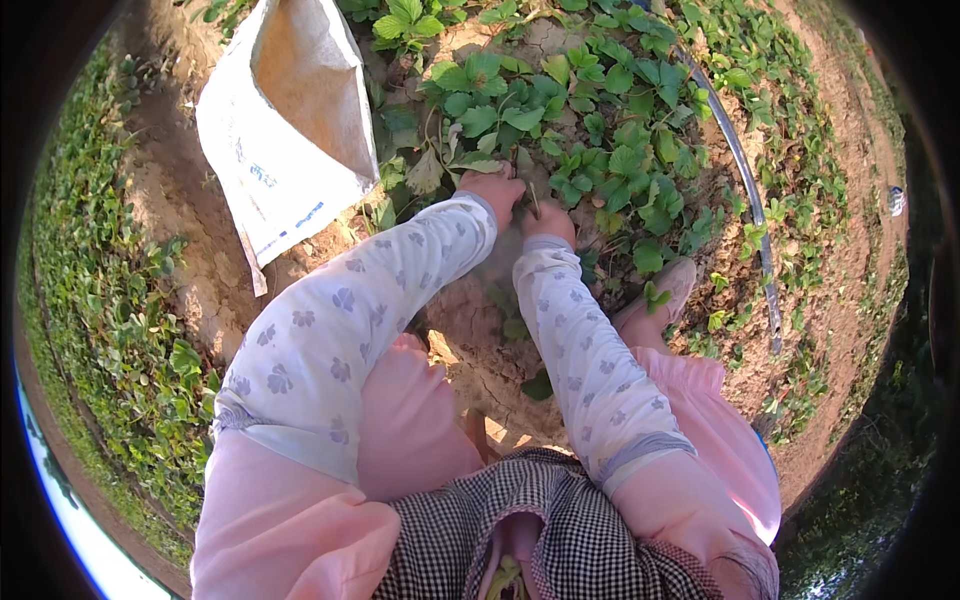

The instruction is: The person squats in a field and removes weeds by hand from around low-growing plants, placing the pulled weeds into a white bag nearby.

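Observation:
My left hand [495, 191] is down at the near side of strawberry plants [502, 97], its fingers curled among the stems. A green leaf [480, 163] lies against the back of its fingers. What the fingertips hold is hidden. Just right of it and lower, my right hand [553, 223] is closed around a thin brown stalk [534, 198] that sticks up from the fist. Withered pale leaves [425, 172] hang left of my left hand. Both forearms wear white sleeve covers with grey flower prints.
A white woven sack [277, 157] with its mouth gaping lies at upper left and bears blue writing. On the right, a black drip hose [739, 150] curves along the cracked soil. My shoe [670, 289] rests beside the plants. More plant rows [112, 322] run along the left.

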A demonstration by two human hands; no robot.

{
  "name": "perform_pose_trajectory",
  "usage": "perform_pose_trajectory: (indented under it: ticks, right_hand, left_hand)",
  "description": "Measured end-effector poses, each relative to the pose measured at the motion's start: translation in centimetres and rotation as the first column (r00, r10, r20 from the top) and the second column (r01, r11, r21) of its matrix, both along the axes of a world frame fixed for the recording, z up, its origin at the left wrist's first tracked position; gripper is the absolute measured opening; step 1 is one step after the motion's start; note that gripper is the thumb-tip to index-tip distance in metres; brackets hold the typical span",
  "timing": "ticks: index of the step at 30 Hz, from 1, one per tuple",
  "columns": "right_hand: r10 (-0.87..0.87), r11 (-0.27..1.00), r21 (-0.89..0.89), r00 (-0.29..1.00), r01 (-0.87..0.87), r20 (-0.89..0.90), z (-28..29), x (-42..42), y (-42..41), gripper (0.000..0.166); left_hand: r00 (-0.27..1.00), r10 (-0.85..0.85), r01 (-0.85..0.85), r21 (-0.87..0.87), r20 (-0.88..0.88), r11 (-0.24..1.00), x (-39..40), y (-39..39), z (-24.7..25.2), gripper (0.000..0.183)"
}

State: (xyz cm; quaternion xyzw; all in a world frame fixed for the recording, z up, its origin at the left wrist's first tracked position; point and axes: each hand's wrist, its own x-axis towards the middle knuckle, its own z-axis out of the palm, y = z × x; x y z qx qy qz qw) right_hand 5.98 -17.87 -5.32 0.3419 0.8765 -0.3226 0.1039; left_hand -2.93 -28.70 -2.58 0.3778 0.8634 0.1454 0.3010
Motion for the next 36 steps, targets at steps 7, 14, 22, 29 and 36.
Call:
perform_pose_trajectory:
  ticks: [7, 14, 22, 29, 36]
  right_hand:
    - [-0.018, 1.000, 0.020, 1.000, 0.018, 0.008, 0.9, -0.6, -1.5, 0.019]
    - [0.296, 0.947, 0.129, 0.955, -0.294, 0.007, -0.4, -0.5, 0.2, 0.019]
    - [0.648, 0.760, 0.003, 0.757, -0.650, -0.087, 1.1, -0.5, 0.6, 0.014]
    - [-0.412, 0.850, -0.495, 0.812, 0.180, -0.413, 2.8, -1.1, 6.5, 0.011]
    - [-0.664, 0.683, -0.689, 0.189, -0.241, -0.724, 18.9, -13.5, 3.0, 0.006]
  left_hand:
    - [0.983, 0.174, -0.178, 0.076, 0.052, 0.981, -0.4, -0.3, -1.4, 0.026]
    - [0.975, 0.217, -0.222, 0.124, 0.054, 0.967, -0.8, -0.3, -2.8, 0.025]
    - [0.964, 0.250, -0.262, 0.172, 0.092, 0.950, -0.4, -0.4, -3.6, 0.022]
    - [0.974, 0.142, -0.184, 0.248, 0.177, 0.951, -1.3, -1.6, -2.0, 0.030]
    - [0.973, -0.021, -0.132, 0.628, 0.230, 0.767, 0.4, -9.6, 6.6, 0.025]
